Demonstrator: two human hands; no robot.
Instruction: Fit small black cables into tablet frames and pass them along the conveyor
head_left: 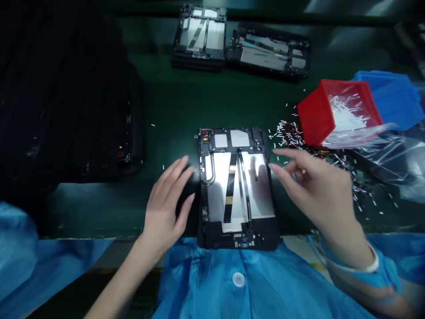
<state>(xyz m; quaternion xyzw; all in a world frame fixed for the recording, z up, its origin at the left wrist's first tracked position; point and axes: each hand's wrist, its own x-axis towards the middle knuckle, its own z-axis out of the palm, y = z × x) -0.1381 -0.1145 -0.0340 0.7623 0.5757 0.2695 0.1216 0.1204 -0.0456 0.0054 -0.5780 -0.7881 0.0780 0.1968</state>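
An opened tablet (257, 186) lies in front of me at the table's front edge, its silver inner plate, black ribbon cables and black frame facing up. My left hand (168, 201) hovers just left of it, fingers outstretched and thumb apart, holding nothing. To the right is my right hand (314, 190), its index finger and thumb pointing at the tablet's right edge with a small gap between their tips. I see nothing in that gap; the other fingers are curled. Slight blur softens both hands.
Two stacks of opened tablets (215, 37) (270, 53) stand at the back. Dark stacked devices (129, 133) fill the left. On the right are a red bin (317, 113) with a bag of small white pieces, a blue bin (393, 99), clear plastic (392, 164) and scattered small parts (292, 135).
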